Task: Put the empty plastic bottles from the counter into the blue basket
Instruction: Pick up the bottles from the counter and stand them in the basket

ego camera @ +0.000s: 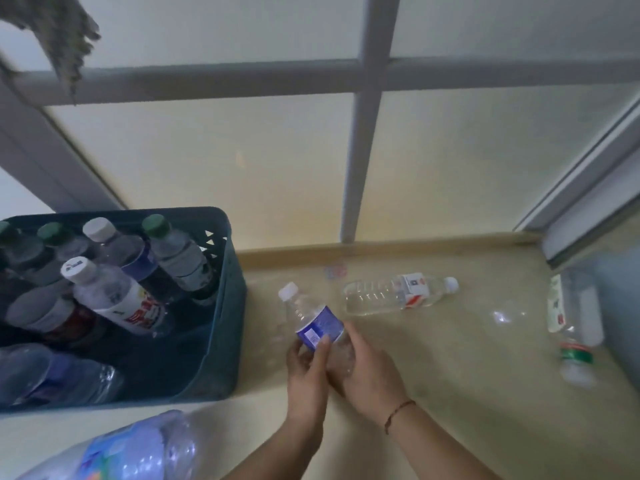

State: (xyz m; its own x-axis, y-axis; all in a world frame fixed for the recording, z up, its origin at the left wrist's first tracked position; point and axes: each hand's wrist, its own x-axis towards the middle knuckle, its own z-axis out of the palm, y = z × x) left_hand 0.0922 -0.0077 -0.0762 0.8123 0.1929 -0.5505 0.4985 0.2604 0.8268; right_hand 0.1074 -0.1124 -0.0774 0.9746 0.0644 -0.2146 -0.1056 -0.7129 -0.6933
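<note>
A clear bottle with a blue label and white cap (313, 322) is held just right of the blue basket (221, 306), tilted with its cap up-left. My left hand (306, 368) grips its lower body and my right hand (367, 372) wraps its base. The basket holds several bottles, mostly upright. On the beige counter (467, 375) a clear bottle with a red-and-white label (398, 294) lies on its side. Another bottle with a green band (571, 327) lies at the far right.
A large bottle with a blue label (131, 448) lies at the bottom left in front of the basket. Frosted window panes with grey bars (363, 133) rise behind the counter. A sliding frame (588, 202) closes the right side.
</note>
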